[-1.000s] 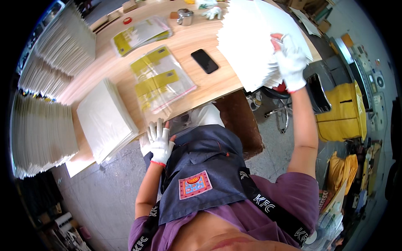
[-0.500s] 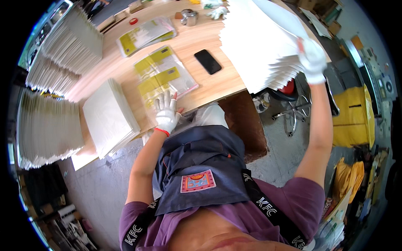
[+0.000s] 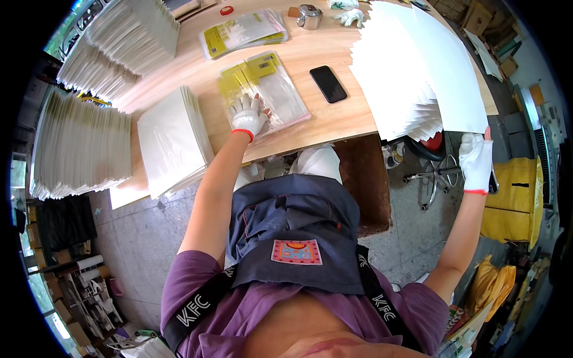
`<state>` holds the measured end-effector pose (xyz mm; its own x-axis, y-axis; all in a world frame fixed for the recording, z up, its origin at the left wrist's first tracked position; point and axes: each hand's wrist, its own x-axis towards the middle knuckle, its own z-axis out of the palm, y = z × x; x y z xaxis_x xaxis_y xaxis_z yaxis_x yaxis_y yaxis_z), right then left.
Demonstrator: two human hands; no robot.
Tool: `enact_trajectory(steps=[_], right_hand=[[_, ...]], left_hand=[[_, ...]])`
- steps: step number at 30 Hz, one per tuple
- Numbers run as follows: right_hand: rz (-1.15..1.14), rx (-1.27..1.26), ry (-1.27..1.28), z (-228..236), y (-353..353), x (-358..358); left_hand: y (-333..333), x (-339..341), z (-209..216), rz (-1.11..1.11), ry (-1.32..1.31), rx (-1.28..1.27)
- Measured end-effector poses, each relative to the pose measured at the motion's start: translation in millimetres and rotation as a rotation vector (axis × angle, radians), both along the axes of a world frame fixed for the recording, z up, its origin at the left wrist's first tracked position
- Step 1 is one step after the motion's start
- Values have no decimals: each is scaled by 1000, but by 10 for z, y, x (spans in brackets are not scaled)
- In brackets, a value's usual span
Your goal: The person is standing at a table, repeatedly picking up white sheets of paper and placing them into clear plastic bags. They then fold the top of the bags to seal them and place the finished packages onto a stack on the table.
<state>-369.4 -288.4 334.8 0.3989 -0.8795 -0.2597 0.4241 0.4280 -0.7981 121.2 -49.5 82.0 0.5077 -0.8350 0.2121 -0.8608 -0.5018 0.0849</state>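
Observation:
My left hand (image 3: 249, 114), in a white glove with bare fingertips, lies with fingers spread on a pile of clear plastic bags (image 3: 283, 98) with a yellow-green printed band. At the far right, my right hand (image 3: 476, 160), gloved the same way, pinches the near edge of a large white sheet (image 3: 450, 74). That sheet curves over the right side of a fanned stack of white sheets (image 3: 394, 77) at the table's right end. Its thumb stands up at the sheet's corner; the fingertips are partly hidden. A black phone (image 3: 328, 84) lies between the bags and the stack.
Left of the bags lies a low stack of white packs (image 3: 170, 143). Tall stacks (image 3: 80, 143) stand at the table's left end. Farther back are more bags (image 3: 245, 33), a metal pot (image 3: 309, 17), red tape (image 3: 226, 10) and a loose glove (image 3: 349, 18). A wheeled chair (image 3: 433, 170) stands right.
My right hand has come down toward me, drawing the white sheet over the stack's near right edge. My left hand stays on the bags, slightly shifted. The whole view has swung a little.

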Motion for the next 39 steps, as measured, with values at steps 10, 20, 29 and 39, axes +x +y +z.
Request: enact_trajectory(steps=[10, 20, 29, 39], right_hand=[[-58, -406, 172, 134, 337, 414], [508, 9, 179, -1120, 1360, 1006], [619, 150, 100, -1743, 1445, 865], [619, 177, 29, -2026, 1458, 923]], left_hand=[[644, -402, 350, -37, 187, 154], [552, -123, 250, -145, 254, 105], [509, -97, 219, -189, 231, 117], [446, 8, 186, -84, 322, 158]])
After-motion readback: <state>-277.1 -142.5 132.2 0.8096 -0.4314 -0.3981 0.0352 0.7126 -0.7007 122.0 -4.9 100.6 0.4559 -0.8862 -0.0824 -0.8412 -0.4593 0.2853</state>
